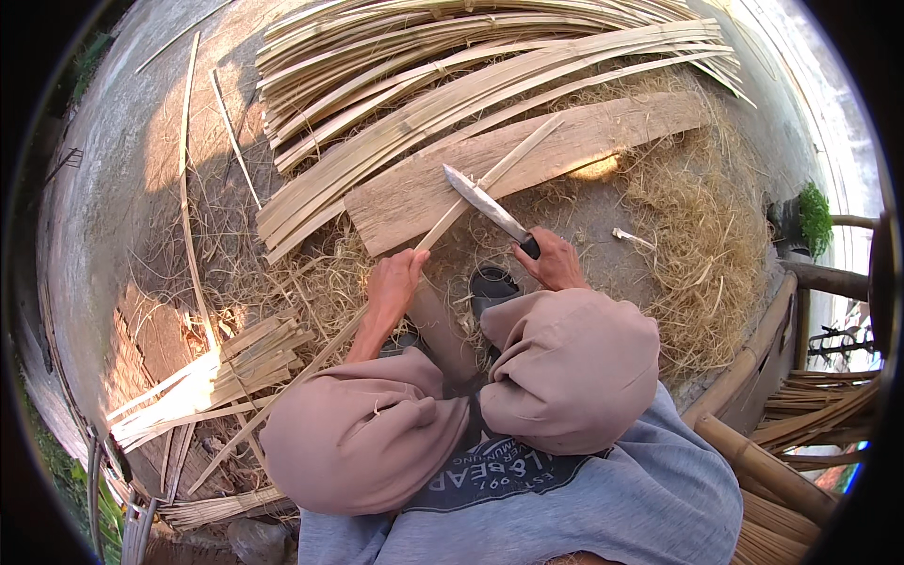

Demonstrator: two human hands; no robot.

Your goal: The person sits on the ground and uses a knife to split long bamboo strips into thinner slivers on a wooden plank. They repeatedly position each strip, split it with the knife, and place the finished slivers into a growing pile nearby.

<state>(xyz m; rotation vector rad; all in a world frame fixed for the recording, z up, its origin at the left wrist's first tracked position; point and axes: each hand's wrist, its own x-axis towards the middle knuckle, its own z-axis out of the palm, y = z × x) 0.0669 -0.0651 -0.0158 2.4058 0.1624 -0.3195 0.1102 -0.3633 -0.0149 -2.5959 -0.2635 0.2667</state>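
Note:
My left hand (395, 280) is closed round a pale bamboo strip (521, 151), which slants up to the right over a wooden plank (395, 209) and runs back down past my left knee. In my right hand (554, 261) is a knife (492, 209) with a dark handle, gripped in closed fingers. Its blade points up and left and crosses the strip just in front of the plank's near edge. Whether the blade cuts into the strip or only lies against it, I cannot tell.
Beyond the plank lies a large stack of long bamboo strips (452, 89). A smaller pile of strips (212, 381) is at the left. Curly shavings (702, 254) heap up at the right, near bamboo poles (767, 466) and a green plant (815, 218). A dark sandal (492, 285) shows between my knees.

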